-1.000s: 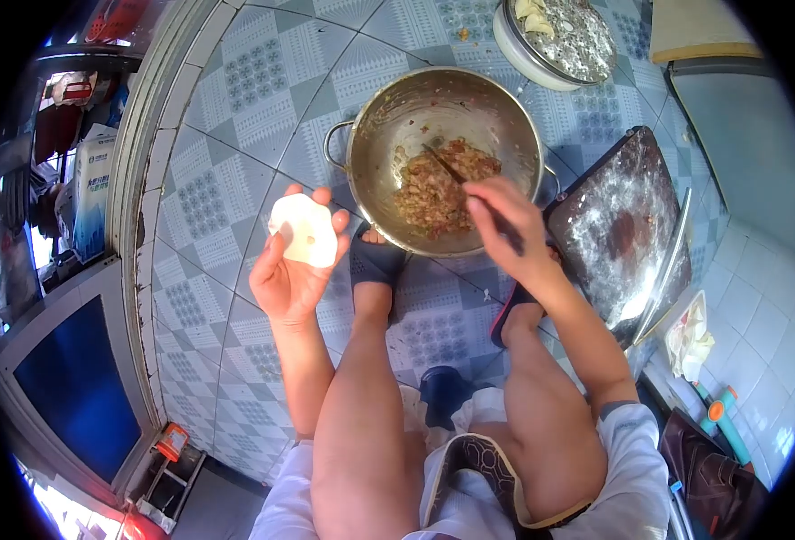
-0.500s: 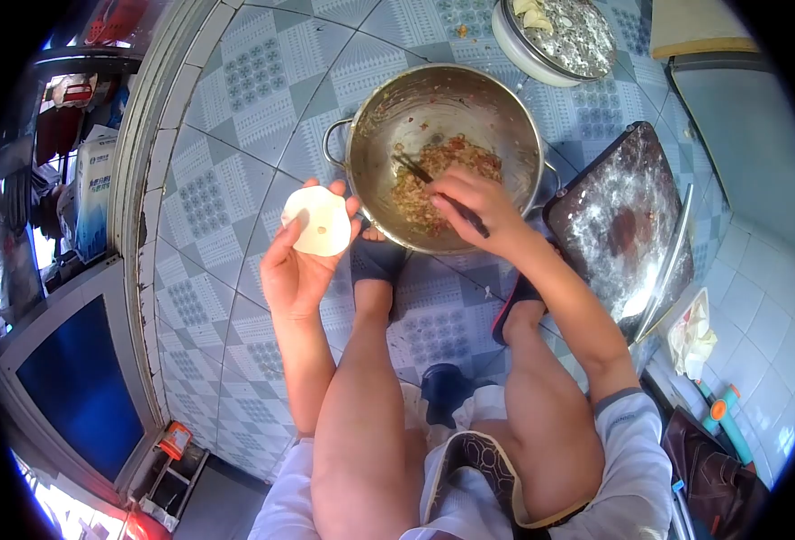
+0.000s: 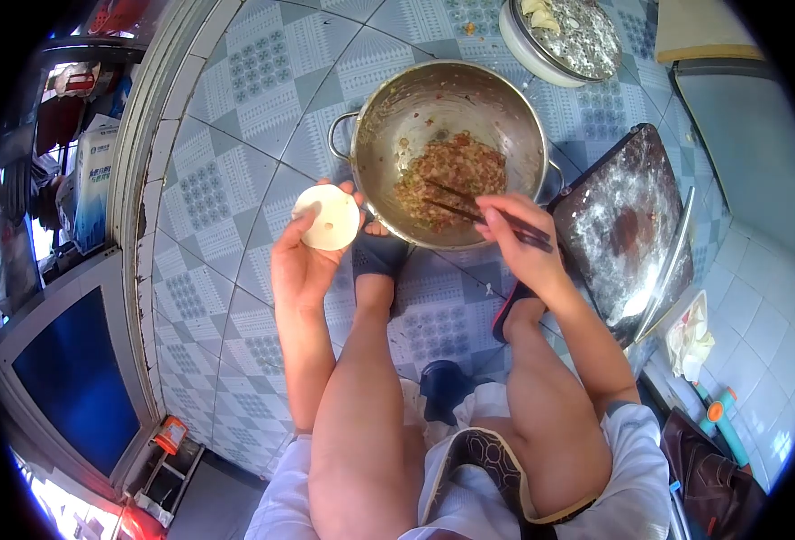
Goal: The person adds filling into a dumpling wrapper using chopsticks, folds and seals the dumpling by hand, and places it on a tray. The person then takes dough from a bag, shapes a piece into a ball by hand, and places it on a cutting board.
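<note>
On the blue-grey tiled floor, one round steel pot with two loop handles is counted; by the right edge, one dark, floury rectangular board. One thin, round white dough disc, two slender dark chopsticks and two bare hands are seen.

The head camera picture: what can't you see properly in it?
In the head view:
- Dough circle: its underside is hidden, facing the left hand.
- Metal bowl: the part of its bottom under the filling is covered.
- White pot: its far side is cut off by the top edge.
- Box: its small words are too blurred to read.
</note>
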Demonstrator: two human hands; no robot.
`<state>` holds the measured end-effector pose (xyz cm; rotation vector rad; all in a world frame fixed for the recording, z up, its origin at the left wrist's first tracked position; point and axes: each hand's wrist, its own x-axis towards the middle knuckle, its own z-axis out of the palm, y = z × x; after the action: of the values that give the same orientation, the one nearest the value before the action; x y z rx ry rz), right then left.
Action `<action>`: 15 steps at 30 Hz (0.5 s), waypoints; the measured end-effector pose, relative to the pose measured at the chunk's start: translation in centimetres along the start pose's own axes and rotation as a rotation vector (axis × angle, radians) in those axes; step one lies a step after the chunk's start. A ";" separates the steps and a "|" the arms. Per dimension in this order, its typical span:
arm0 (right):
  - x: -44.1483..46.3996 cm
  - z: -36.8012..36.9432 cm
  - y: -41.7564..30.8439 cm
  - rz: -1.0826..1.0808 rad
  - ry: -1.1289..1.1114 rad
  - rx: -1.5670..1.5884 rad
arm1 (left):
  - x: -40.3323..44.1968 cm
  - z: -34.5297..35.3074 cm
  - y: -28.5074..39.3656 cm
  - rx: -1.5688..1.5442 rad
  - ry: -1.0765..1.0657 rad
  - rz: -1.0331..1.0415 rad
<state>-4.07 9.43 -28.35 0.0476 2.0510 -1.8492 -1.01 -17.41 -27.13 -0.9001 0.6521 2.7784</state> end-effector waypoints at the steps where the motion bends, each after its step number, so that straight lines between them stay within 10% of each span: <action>1: 0.6 0.1 0.7 -0.023 0.004 0.003 | 0.1 -0.1 -0.1 0.015 0.021 0.003; 15: 3.3 0.9 6.5 0.169 0.049 0.328 | 0.5 -1.5 -0.1 0.070 0.168 0.044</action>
<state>-5.19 8.72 -35.55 0.3445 1.6943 -2.0708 -0.59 -17.99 -28.54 -1.1268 0.7990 2.7188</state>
